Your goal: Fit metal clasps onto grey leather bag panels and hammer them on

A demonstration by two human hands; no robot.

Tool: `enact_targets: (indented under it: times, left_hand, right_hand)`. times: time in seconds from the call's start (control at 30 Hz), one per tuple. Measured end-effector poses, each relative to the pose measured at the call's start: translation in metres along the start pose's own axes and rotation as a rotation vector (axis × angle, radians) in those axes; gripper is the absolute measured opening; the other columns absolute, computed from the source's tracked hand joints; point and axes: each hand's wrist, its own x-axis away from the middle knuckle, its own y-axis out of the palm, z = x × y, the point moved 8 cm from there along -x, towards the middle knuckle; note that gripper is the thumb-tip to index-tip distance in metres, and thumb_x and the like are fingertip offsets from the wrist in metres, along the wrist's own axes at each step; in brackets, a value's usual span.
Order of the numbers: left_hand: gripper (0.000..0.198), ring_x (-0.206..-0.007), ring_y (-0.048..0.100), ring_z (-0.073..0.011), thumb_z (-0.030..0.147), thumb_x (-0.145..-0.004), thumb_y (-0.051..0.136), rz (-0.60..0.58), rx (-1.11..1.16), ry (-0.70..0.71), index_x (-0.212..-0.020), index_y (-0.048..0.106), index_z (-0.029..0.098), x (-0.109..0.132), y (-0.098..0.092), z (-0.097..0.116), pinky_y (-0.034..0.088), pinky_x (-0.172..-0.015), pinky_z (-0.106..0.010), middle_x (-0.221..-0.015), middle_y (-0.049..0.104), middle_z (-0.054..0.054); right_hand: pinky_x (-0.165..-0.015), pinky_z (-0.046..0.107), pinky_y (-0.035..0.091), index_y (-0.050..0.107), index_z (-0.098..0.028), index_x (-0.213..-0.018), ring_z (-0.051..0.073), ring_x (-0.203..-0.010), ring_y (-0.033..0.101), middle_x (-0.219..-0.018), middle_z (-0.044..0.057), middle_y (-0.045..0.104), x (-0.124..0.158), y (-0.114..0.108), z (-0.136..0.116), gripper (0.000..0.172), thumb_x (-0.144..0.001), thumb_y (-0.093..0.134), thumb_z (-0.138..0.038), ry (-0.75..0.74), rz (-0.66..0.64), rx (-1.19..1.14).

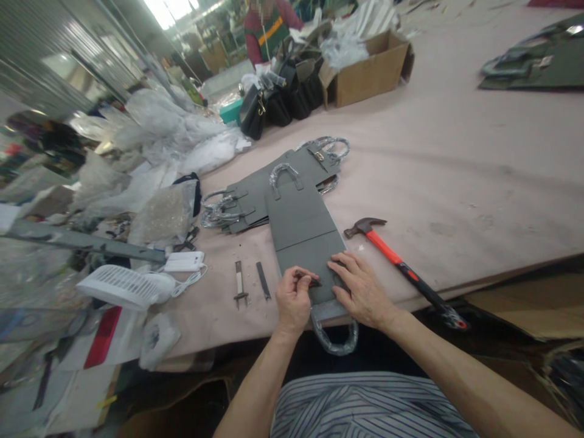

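Note:
A grey-green bag panel (303, 219) lies flat on the table in front of me, with plastic-wrapped handles at its far and near ends. The near handle (335, 347) hangs past the table edge. My left hand (294, 298) is closed in a pinch around a small dark pointed tool (310, 280), its tip close to the panel; its exact kind is unclear. My right hand (362, 289) rests on the panel with fingers spread, holding nothing. To the right lies a claw hammer (387, 246) with a red and black handle.
A pronged tool (239, 285) and a dark flat strip (263, 280) lie left of the panel. More grey bag pieces (250, 188) sit behind it. A white fan (123, 286), black bags (274, 100), a cardboard box (371, 73) and a person (269, 33) are farther off.

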Motion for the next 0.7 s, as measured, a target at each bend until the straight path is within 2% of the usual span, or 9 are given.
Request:
enact_targets:
  times: [0.17, 0.23, 0.3, 0.4, 0.5, 0.57, 0.63, 0.7]
  left_hand:
    - [0.013, -0.079, 0.071, -0.0164, 0.025, -0.096, 0.052, -0.003, -0.268, 0.318, -0.093, 0.063, 0.020, 0.012, 0.009, 0.024, 0.058, -0.076, -0.028, -0.085, 0.073, -0.006]
    - [0.015, -0.079, 0.071, -0.0168, 0.023, -0.097, 0.049, -0.044, -0.321, 0.385, -0.093, 0.063, 0.020, 0.014, 0.015, 0.028, 0.058, -0.075, -0.028, -0.084, 0.073, -0.006]
    - [0.018, -0.079, 0.071, -0.0173, 0.024, -0.098, 0.046, -0.074, -0.354, 0.394, -0.093, 0.063, 0.021, 0.013, 0.018, 0.027, 0.057, -0.075, -0.028, -0.084, 0.072, -0.007]
    - [0.020, -0.077, 0.070, -0.0174, 0.024, -0.099, 0.044, -0.087, -0.386, 0.385, -0.095, 0.063, 0.021, 0.012, 0.018, 0.024, 0.057, -0.074, -0.028, -0.085, 0.072, -0.007]
    - [0.020, -0.075, 0.070, -0.0169, 0.023, -0.099, 0.044, -0.142, -0.428, 0.457, -0.095, 0.064, 0.020, 0.014, 0.021, 0.027, 0.056, -0.072, -0.027, -0.085, 0.073, -0.007]
    - [0.021, -0.074, 0.070, -0.0165, 0.022, -0.099, 0.043, -0.194, -0.458, 0.526, -0.095, 0.064, 0.020, 0.017, 0.026, 0.030, 0.055, -0.070, -0.026, -0.083, 0.073, -0.007]
    - [0.021, -0.072, 0.069, -0.0156, 0.020, -0.099, 0.043, -0.190, -0.456, 0.545, -0.093, 0.063, 0.020, 0.016, 0.026, 0.033, 0.054, -0.068, -0.025, -0.081, 0.072, -0.006]
    - [0.019, -0.070, 0.068, -0.0147, 0.020, -0.098, 0.044, -0.147, -0.418, 0.514, -0.092, 0.062, 0.019, 0.012, 0.023, 0.033, 0.054, -0.067, -0.023, -0.079, 0.071, -0.005]
  right_hand:
    - [-0.117, 0.056, 0.036, 0.057, -0.013, -0.135, 0.035, -0.140, 0.038, -0.145, 0.016, 0.050, 0.001, 0.002, 0.002, 0.047, -0.089, 0.057, -0.025, 0.001, 0.010, -0.012]
    - [-0.117, 0.057, 0.036, 0.058, -0.013, -0.134, 0.035, -0.139, 0.039, -0.145, 0.017, 0.051, 0.000, 0.002, 0.002, 0.046, -0.089, 0.057, -0.027, -0.010, 0.006, -0.040]
    - [-0.114, 0.057, 0.039, 0.060, -0.015, -0.131, 0.034, -0.137, 0.042, -0.142, 0.017, 0.053, -0.001, -0.001, 0.002, 0.043, -0.091, 0.057, -0.032, -0.038, -0.001, -0.088]
    - [-0.107, 0.053, 0.046, 0.061, -0.019, -0.127, 0.032, -0.127, 0.051, -0.135, 0.016, 0.057, 0.001, -0.023, 0.015, 0.038, -0.095, 0.053, -0.037, -0.012, 0.068, -0.082]
    - [-0.102, 0.050, 0.047, 0.061, -0.014, -0.124, 0.033, -0.117, 0.056, -0.127, 0.019, 0.059, 0.013, -0.057, 0.048, 0.038, -0.094, 0.051, -0.035, 0.142, 0.164, 0.133]
    - [-0.094, 0.048, 0.048, 0.062, -0.010, -0.119, 0.034, -0.107, 0.058, -0.119, 0.021, 0.061, 0.023, -0.071, 0.072, 0.037, -0.091, 0.051, -0.033, 0.276, 0.094, 0.328]
    - [-0.086, 0.045, 0.048, 0.064, -0.010, -0.110, 0.033, -0.098, 0.058, -0.107, 0.020, 0.062, 0.032, -0.078, 0.090, 0.032, -0.090, 0.053, -0.032, 0.382, -0.045, 0.468]
    - [-0.081, 0.041, 0.045, 0.063, -0.013, -0.095, 0.032, -0.093, 0.057, -0.093, 0.017, 0.061, 0.036, -0.081, 0.099, 0.019, -0.088, 0.055, -0.029, 0.461, -0.141, 0.450]
